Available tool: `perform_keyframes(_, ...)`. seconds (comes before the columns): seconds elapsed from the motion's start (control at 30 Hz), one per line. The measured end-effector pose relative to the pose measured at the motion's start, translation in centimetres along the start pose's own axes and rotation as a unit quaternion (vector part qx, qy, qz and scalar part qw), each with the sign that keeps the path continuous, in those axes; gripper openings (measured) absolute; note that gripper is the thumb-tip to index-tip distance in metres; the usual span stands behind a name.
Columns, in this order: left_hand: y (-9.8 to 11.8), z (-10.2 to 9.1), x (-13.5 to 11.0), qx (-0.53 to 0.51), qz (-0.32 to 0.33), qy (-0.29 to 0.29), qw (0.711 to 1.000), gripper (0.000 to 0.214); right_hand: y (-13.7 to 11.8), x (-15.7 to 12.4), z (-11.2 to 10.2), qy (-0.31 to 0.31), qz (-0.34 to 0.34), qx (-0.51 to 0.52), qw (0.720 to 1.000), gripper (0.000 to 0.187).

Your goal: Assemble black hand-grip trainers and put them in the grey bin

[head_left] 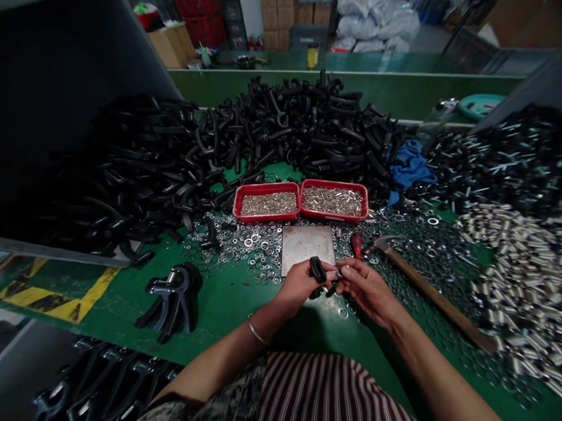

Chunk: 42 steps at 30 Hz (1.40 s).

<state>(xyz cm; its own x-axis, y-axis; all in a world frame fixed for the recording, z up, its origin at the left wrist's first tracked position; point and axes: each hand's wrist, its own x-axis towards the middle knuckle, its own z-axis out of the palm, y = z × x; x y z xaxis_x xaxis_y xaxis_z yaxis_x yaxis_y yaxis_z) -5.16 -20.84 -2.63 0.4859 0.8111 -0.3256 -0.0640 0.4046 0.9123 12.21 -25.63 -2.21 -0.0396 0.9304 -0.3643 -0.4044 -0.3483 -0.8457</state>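
My left hand point(301, 282) is closed around a black plastic handle piece point(317, 269), held upright just above the green table point(229, 301). My right hand point(363, 283) meets it from the right, fingers pinched on a small metal part point(339, 273) at the handle's side. Both hands hover in front of a grey metal plate point(307, 246). Loose metal washers point(259, 243) lie scattered around the plate.
Two red trays point(266, 202) point(335, 200) of small metal parts sit behind the plate. A huge pile of black handles point(241, 138) fills the back. A hammer point(426, 288) and red-handled screwdriver point(356, 245) lie right. Metal cylinders point(523, 276) heap at right; assembled grips point(173, 297) lie left.
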Motion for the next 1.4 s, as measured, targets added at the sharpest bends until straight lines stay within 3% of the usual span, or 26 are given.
perform_keyframes(0.17, 0.3, -0.8, -0.2, 0.102, 0.057, -0.003, 0.993, 0.033, -1.4, 0.5, -0.8, 0.003, -0.033, -0.123, 0.992, 0.037)
perform_keyframes(0.23, 0.7, -1.6, -0.3, 0.132, 0.084, -0.032, 0.987, 0.042, -2.1, 0.7, -1.1, 0.026, -0.078, -0.198, 0.977, 0.036)
perform_keyframes(0.3, 1.0, -2.5, -0.5, 0.121, 0.071, -0.068, 0.988, 0.048, -2.8, 0.6, -1.2, 0.041, -0.112, -0.259, 0.959, 0.033)
perform_keyframes(0.37, 1.2, -3.1, -0.6, 0.089, 0.039, -0.066, 0.993, 0.044, -3.1, 0.5, -1.0, 0.045, -0.126, -0.289, 0.948, 0.029)
perform_keyframes(0.43, 1.4, -3.4, -0.7, 0.058, 0.027, -0.051, 0.997, 0.045, -3.0, 0.3, -0.7, 0.046, -0.127, -0.281, 0.95, 0.027)
perform_keyframes(0.57, 1.5, -3.2, -0.3, 0.01, 0.043, -0.079, 0.996, 0.049, -2.1, 0.3, 0.1, 0.052, -0.124, -0.212, 0.968, 0.029)
perform_keyframes(0.77, 1.0, -1.5, 2.0, 0.006, 0.077, 0.033, 0.996, 0.04, -1.3, 1.4, 1.5, 0.1, -0.156, -0.149, 0.971, 0.031)
perform_keyframes(0.93, 1.4, -0.2, 3.2, -0.03, 0.072, 0.053, 0.996, 0.042, -1.7, 2.2, 2.5, 0.133, -0.181, -0.188, 0.956, 0.032)
perform_keyframes(1.0, 1.8, -0.2, 3.2, -0.04, 0.057, 0.02, 0.997, 0.041, -2.0, 2.6, 2.2, 0.135, -0.183, -0.222, 0.948, 0.031)
perform_keyframes(1.13, 3.1, -0.4, 2.2, -0.014, -0.004, -0.194, 0.981, 0.041, -3.1, 3.9, 0.9, 0.057, -0.145, -0.233, 0.96, 0.029)
perform_keyframes(1.2, 3.5, -0.4, 1.9, -0.04, -0.034, -0.254, 0.966, 0.036, -3.6, 4.5, 0.3, 0.004, -0.12, -0.224, 0.967, 0.03)
perform_keyframes(1.27, 3.6, -0.4, 1.9, -0.063, -0.049, -0.234, 0.969, 0.03, -4.0, 4.6, -0.3, -0.022, -0.12, -0.246, 0.962, 0.03)
perform_keyframes(1.3, 3.5, -0.5, 2.0, -0.066, -0.042, -0.198, 0.977, 0.029, -4.0, 4.3, -0.8, -0.021, -0.133, -0.279, 0.951, 0.03)
perform_keyframes(1.33, 3.4, -0.7, 2.2, -0.065, -0.023, -0.146, 0.987, 0.028, -3.8, 3.9, -1.3, -0.015, -0.154, -0.33, 0.931, 0.028)
perform_keyframes(1.4, 3.4, -1.4, 2.7, -0.07, 0.046, -0.028, 0.996, 0.028, -3.2, 2.6, -2.6, -0.003, -0.196, -0.465, 0.863, 0.021)
